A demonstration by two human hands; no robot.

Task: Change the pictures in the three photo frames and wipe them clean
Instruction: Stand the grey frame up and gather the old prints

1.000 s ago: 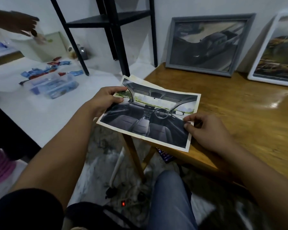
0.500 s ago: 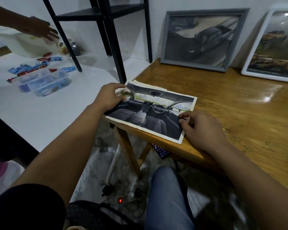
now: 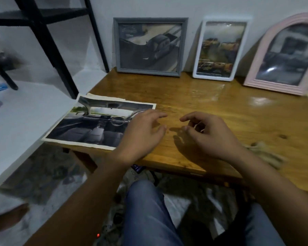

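Car-interior print [image 3: 89, 125]: lies flat at the left front corner of the wooden table [image 3: 212, 110], its left and near edges overhanging the table. Landscape sheet w/ cream border, edges uneven. Image shows dashboard, steering wheel, dark front seats, windscreen w/ green strip outside. A second sheet's edge shows just under it at the top.

Left hand [image 3: 142, 134]: palm down over the print's right end, fingers loosely spread and slightly curled, holding nothing. Contact w/ paper cannot be confirmed.

Right hand [image 3: 208, 135]: palm down above bare table, just right of the left hand, fingers half curled, empty. Hands near each other, not touching.

Frames, all upright, leaning on the wall at the table's rear edge:
- Grey frame [image 3: 150, 46]: landscape, rectangular, holds greyish vehicle pic.
- White frame [image 3: 220, 48]: portrait, rounded corners, brown-toned pic, glare on glass.
- Pink arched frame [image 3: 284, 54]: ridged moulding, dark pic, bright reflection low on glass.

Blurred tan cloth [image 3: 267, 153] lies on the table right of the right wrist.
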